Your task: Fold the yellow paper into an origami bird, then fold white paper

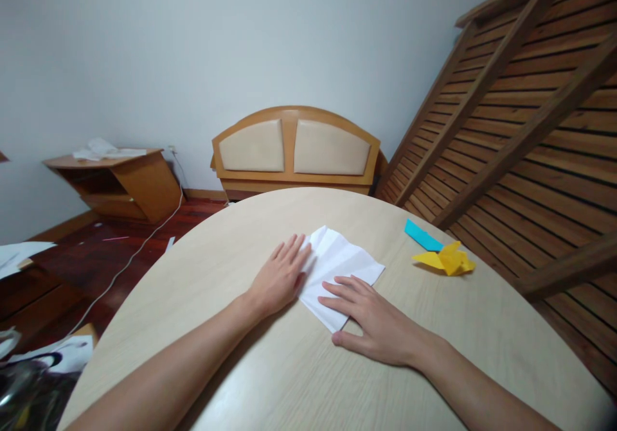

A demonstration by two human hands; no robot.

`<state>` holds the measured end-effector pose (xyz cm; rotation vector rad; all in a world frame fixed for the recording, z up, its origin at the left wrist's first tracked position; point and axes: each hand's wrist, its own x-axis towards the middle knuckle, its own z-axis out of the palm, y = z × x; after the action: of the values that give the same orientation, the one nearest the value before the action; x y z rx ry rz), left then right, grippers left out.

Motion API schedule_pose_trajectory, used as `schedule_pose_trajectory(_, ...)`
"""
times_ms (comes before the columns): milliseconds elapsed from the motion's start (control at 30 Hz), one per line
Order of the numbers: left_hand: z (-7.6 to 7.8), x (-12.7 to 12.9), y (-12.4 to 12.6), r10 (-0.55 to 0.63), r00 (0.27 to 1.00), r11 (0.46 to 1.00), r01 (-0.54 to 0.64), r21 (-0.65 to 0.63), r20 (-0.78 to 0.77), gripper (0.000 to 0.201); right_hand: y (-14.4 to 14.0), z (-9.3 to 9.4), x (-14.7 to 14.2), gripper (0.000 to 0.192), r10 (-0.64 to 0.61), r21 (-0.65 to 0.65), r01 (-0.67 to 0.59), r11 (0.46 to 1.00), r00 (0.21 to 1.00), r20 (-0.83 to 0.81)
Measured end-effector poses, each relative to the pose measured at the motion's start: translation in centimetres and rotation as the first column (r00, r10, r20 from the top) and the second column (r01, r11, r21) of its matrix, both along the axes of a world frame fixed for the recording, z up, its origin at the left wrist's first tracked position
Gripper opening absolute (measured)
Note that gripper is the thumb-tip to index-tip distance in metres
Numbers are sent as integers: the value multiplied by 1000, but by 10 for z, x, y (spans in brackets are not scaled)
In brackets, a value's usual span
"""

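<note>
Paper: a white folded sheet (337, 267) lies flat on the round bench (241, 354), near its middle.
Left hand (279, 277): open, palm down, pressing the sheet's left edge.
Right hand (373, 318): open, fingers spread flat over the sheet's near corner.
Off to the right: a yellow folded paper figure (446, 259), touching a blue paper strip (421, 235), well apart from the hands.
</note>
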<state>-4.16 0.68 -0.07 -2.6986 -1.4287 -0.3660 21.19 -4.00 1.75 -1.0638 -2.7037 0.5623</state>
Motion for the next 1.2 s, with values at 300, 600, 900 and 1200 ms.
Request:
schedule_pose_trajectory(300, 10, 9, -18, -15, 999, 962, 0, -272, -51, 60, 0, -1, 5, 62, 10, 31, -8, 999, 998, -56)
schedule_pose_trajectory(600, 12, 8, -19, -122, 993, 954, 117, -276, -1, 58, 6, 0, 6, 26, 60, 121, -40, 992, 984, -165)
schedule_pose_trajectory(900, 16, 8, -19, -216, 973, 941, 229, -248, 82, 57, 7, -7, 1, 34, -126, 126, 167, 978, 952, -279)
schedule_pose_trajectory(1200, 8, 16, -17, -145, 979, 968, 170, -183, 144, 42, 9, -12, 2, 32, -356, -91, 349, 933, 851, -385)
